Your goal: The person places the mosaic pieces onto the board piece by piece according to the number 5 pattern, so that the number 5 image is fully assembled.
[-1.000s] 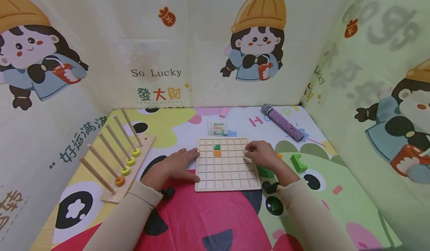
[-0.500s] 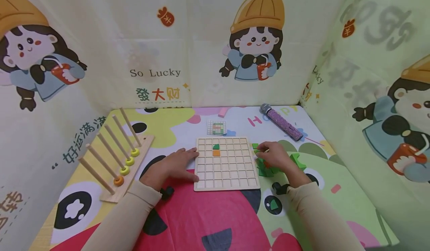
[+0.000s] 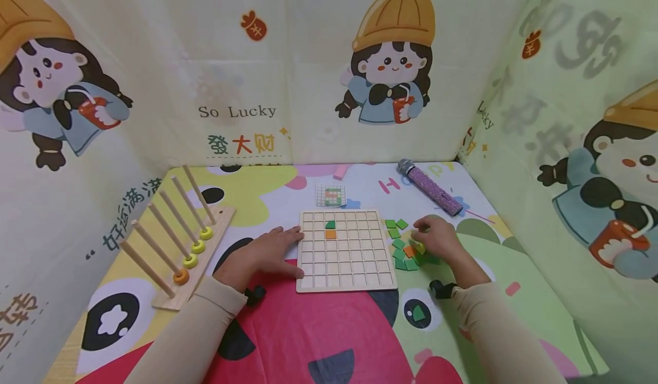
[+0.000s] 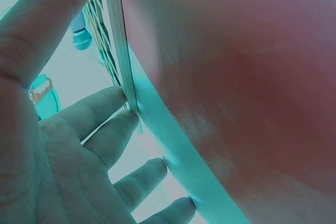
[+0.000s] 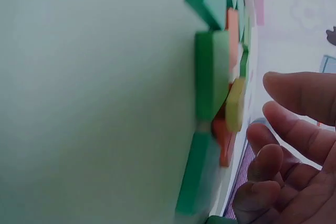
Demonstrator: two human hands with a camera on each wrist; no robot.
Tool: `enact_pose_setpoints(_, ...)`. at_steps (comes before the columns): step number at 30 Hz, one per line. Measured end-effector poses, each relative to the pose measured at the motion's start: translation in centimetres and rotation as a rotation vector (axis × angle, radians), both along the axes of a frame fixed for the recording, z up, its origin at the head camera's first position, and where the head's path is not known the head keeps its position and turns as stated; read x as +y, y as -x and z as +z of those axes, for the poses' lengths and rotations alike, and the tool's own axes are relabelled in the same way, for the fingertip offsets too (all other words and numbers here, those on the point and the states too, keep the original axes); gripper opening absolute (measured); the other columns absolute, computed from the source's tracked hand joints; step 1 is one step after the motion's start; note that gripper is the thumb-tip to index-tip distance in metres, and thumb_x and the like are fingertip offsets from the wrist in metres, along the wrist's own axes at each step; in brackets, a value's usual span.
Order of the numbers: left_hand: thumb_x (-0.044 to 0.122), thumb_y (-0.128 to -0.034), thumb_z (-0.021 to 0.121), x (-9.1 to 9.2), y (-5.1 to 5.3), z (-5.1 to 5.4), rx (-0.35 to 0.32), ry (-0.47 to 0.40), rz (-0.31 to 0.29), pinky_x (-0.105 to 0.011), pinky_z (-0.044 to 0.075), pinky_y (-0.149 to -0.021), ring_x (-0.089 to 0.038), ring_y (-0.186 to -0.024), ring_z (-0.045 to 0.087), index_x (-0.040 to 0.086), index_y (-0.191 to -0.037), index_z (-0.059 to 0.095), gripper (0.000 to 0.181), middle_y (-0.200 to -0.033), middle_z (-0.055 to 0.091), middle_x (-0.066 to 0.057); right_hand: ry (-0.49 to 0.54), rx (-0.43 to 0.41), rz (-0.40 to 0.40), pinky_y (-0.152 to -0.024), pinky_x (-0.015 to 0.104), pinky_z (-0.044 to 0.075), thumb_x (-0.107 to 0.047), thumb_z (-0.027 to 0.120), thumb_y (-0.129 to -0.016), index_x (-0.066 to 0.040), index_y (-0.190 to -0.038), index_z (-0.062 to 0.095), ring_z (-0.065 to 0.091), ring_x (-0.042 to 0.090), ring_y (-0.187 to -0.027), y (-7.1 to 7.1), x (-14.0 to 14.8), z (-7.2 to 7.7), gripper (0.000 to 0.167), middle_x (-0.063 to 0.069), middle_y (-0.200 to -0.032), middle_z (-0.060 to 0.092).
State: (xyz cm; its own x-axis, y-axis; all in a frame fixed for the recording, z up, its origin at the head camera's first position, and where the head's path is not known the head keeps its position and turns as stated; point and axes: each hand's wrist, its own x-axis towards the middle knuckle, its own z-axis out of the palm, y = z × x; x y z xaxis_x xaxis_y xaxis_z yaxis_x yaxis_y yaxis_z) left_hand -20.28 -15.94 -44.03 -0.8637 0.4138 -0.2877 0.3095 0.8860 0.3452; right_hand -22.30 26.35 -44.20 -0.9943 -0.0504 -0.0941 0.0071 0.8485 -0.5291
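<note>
A wooden grid board (image 3: 349,264) lies flat in the head view, with a green rounded piece (image 3: 330,224) and an orange square tile (image 3: 330,234) in its upper cells. My left hand (image 3: 263,254) rests against the board's left edge, fingers spread; the left wrist view shows fingertips touching that edge. Right of the board is a loose heap of green tiles (image 3: 400,264), with an orange tile (image 3: 409,251) and a yellow tile (image 5: 235,104) among them. Over the heap's right side hovers my right hand (image 3: 440,240), thumb and index finger apart, nothing between them. It hides part of the heap.
A small printed grid card (image 3: 331,195) lies behind the board. At the left stands a wooden peg rack (image 3: 222,224) with yellow and orange rings. A purple microphone (image 3: 434,188) lies back right, and a green triangle (image 3: 418,314) sits nearer the front.
My right hand has moved right, from the board's right edge to over the heap, uncovering several green tiles. The left hand stays at the board's edge.
</note>
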Motion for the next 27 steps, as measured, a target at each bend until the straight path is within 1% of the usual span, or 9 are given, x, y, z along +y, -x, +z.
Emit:
enact_pose_setpoints(4,0.052,-0.0711,0.09,-0.01,-0.01,0.01,-0.003,0.0,-0.004,-0.065,0.045,-0.111,-0.043,-0.154,0.028,0.021,-0.16,0.042,0.106,-0.169,0.034,-0.005,-0.014,0.012,-0.012,-0.096,0.054,0.051,-0.018,0.07,-0.095,0.002,-0.119,0.069,0.063,0.037,-0.108,-0.02,0.39,-0.14,0.03,0.022,-0.115,0.07)
enact_pose_setpoints(9,0.052,-0.0709,0.091,-0.07,-0.01,0.02,-0.002,0.002,-0.006,-0.065,0.044,-0.111,-0.043,-0.154,0.029,0.021,-0.159,0.043,0.105,-0.169,0.034,-0.005,-0.056,0.007,-0.002,-0.093,0.053,0.051,-0.015,0.071,-0.093,0.001,-0.11,0.07,0.061,0.036,-0.101,-0.19,0.57,-0.07,0.024,0.02,-0.109,0.069)
enact_pose_setpoints(16,0.053,-0.0709,0.09,-0.14,0.05,-0.13,0.003,-0.004,-0.006,-0.066,0.041,-0.113,-0.042,-0.155,0.028,0.022,-0.16,0.042,0.106,-0.169,0.034,-0.004,-0.135,-0.032,0.011,-0.088,0.053,0.053,-0.015,0.069,-0.092,0.008,-0.11,0.072,0.062,0.035,-0.091,-0.08,0.68,0.18,0.029,0.022,-0.102,0.071)
enact_pose_setpoints(20,0.053,-0.0706,0.09,-0.16,0.01,-0.14,0.004,-0.009,-0.003,-0.066,0.041,-0.113,-0.042,-0.154,0.029,0.022,-0.16,0.042,0.106,-0.169,0.034,-0.004,-0.172,-0.046,0.025,-0.081,0.048,0.052,-0.015,0.068,-0.092,0.007,-0.106,0.074,0.061,0.03,-0.083,0.09,0.64,0.3,0.026,0.018,-0.093,0.071)
enact_pose_setpoints(24,0.052,-0.0705,0.091,-0.14,-0.01,-0.12,0.002,-0.011,0.0,-0.066,0.043,-0.112,-0.042,-0.154,0.029,0.023,-0.16,0.042,0.106,-0.169,0.034,-0.004,-0.156,-0.058,0.011,-0.073,0.04,0.05,-0.014,0.07,-0.091,0.003,-0.099,0.073,0.059,0.028,-0.079,0.11,0.64,0.44,0.02,0.014,-0.088,0.069)
enact_pose_setpoints(27,0.052,-0.0703,0.091,-0.12,-0.04,-0.1,0.0,-0.011,0.003,-0.066,0.042,-0.113,-0.042,-0.154,0.029,0.023,-0.16,0.042,0.106,-0.169,0.034,-0.004,-0.131,-0.05,0.008,-0.07,0.036,0.049,-0.013,0.071,-0.091,0.0,-0.097,0.072,0.058,0.028,-0.08,0.14,0.61,0.37,0.014,0.014,-0.09,0.067)
